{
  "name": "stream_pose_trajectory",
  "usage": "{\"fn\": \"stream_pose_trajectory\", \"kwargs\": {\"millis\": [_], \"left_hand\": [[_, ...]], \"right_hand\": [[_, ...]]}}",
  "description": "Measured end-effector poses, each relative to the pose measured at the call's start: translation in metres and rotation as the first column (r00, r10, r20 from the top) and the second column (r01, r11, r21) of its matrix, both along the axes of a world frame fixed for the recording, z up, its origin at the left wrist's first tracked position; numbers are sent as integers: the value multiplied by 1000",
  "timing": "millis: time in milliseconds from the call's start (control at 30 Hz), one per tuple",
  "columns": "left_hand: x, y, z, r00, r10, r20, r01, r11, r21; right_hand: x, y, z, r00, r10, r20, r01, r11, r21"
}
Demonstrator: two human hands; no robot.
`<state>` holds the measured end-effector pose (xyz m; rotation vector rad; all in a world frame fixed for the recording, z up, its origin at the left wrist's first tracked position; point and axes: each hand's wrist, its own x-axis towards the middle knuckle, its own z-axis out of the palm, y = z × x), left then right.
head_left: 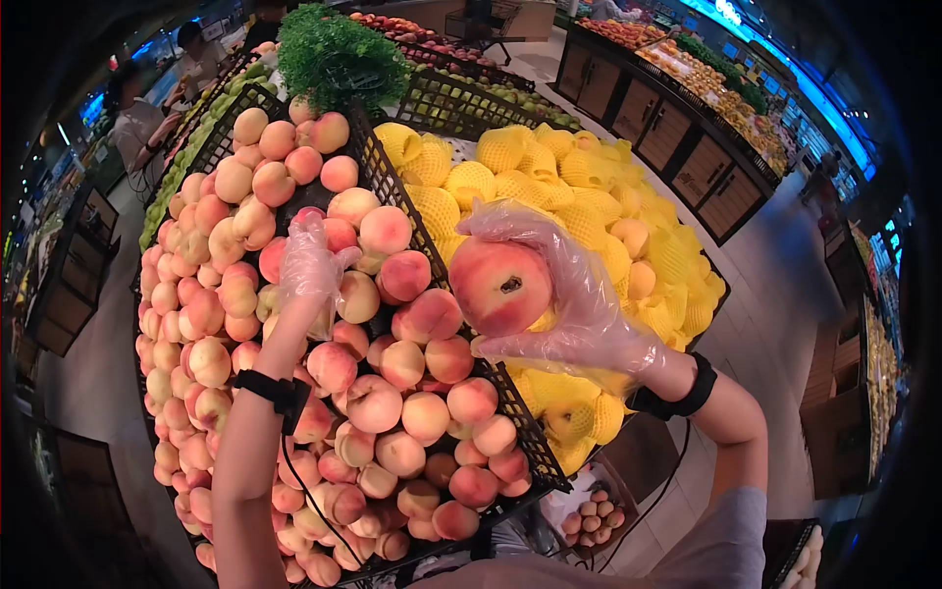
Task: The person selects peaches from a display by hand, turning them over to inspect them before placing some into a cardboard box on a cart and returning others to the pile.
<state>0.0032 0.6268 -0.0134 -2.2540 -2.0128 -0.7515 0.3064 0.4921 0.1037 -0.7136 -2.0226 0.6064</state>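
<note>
My right hand (589, 294), in a clear plastic glove, grips a large red-and-cream peach (496, 290) from its right side. A dark mark shows on the side of this peach that faces me. The hand holds it above the divider between the crates. My left hand (312, 265), also gloved, reaches into the pile of loose peaches (373, 402). Its fingers and thumb close about a reddish peach (340, 234) in the pile; the fingertips are partly hidden under the crinkled plastic.
Yellow foam-net-wrapped fruit (589, 196) fills the crate on the right. Black lattice crate walls (412, 226) separate the two. A green plant (339, 59) stands at the far corner. A box of small fruit (594, 520) sits low near me. Wooden fruit stands (677, 128) and people are farther off.
</note>
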Motion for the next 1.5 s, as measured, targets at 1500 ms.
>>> {"fn": "stream_pose_trajectory", "kwargs": {"millis": [1500], "left_hand": [[368,-398,-184,694,38,719,651,394,-649]], "right_hand": [[259,-375,-638,459,-873,165,603,170,-780]]}}
